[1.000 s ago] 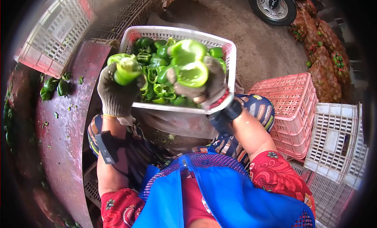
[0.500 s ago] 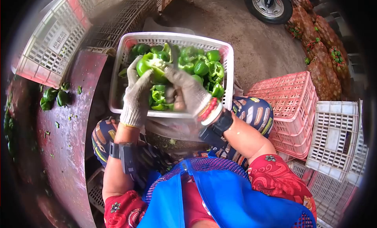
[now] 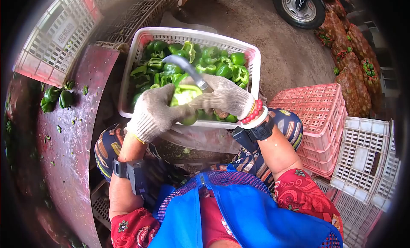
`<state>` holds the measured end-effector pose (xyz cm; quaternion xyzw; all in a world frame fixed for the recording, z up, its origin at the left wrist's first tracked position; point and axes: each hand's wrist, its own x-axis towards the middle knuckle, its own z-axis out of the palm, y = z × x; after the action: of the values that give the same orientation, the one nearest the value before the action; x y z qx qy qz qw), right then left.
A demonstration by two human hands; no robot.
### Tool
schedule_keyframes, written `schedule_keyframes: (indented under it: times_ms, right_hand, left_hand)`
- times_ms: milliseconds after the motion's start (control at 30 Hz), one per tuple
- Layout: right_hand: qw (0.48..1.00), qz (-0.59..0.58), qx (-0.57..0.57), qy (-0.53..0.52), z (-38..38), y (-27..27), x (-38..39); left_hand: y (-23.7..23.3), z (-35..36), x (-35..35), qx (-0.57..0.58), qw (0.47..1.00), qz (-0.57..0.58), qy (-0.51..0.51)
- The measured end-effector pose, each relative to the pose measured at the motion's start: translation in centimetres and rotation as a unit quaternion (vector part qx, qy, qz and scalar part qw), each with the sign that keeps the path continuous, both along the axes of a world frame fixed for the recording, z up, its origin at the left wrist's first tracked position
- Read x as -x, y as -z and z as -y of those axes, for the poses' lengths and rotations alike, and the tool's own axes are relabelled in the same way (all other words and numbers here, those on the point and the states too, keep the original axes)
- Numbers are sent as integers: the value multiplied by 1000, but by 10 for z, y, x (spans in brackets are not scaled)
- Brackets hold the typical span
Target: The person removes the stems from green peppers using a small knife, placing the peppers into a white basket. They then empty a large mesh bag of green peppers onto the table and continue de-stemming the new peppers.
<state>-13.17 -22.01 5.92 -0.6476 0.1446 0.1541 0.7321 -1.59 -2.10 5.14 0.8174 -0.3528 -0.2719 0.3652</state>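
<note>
My left hand (image 3: 153, 110), in a knitted glove, is closed around a cut green bell pepper (image 3: 184, 96) with its pale inside showing. My gloved right hand (image 3: 224, 95) grips a curved knife (image 3: 183, 64), its hooked blade pointing up and to the left. The right fingers also reach the pepper's near side; where exactly they touch it is hard to see. Both hands are over the near part of a white plastic crate (image 3: 255, 83), which is filled with green bell peppers (image 3: 210, 56), many of them cut open.
Left is a red-stained board (image 3: 68, 162) bearing several pepper pieces (image 3: 66, 98). A white crate (image 3: 55, 34) stands at upper left. Stacked pink crates (image 3: 307, 107) and white crates (image 3: 363, 154) stand to the right. Beyond are a wheel (image 3: 294, 9) and filled mesh sacks (image 3: 352, 77).
Both hands have come nearer with the pepper, and the pepper has turned. The knife blade, blurred and upright before, now shows clearly, slanting left. The whole view has shifted slightly.
</note>
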Motion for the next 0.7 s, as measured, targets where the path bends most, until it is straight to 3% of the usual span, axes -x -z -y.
schedule_keyframes:
  times_ms: [33, 67, 100, 200, 300, 367, 533, 633, 700]
  right_hand:
    - [999, 27, -41, 5, -2, 4, 2]
    - [967, 29, -217, 127, -17, 21, 4]
    - [976, 18, -186, 108, -20, 29, 6]
    - [960, -15, -244, 137, -35, 43, 9]
    - [976, -25, -193, 100, -33, 27, 7]
    - [970, 1, -211, 121, -33, 23, 4]
    - [974, -2, -210, 87, -28, 13, 1]
    - [971, -6, -216, 102, -27, 7, 1]
    - [980, 33, -178, 85, -25, 14, 2]
  left_hand:
    - [0, -1, -2, 12, 999, -27, -27]
    - [0, 1, -2, 45, 997, -14, -61]
    - [-1, 2, -2, 41, 997, -18, -59]
    - [6, 1, -3, 50, 997, -18, -63]
    - [3, 1, -1, 152, 927, -325, -112]
    - [-3, -2, -1, 198, 871, -441, -86]
    - [8, -7, -3, 278, 810, -513, -64]
    - [14, -9, -9, 265, 826, -493, -58]
    - [15, -10, -8, 250, 804, -532, -89]
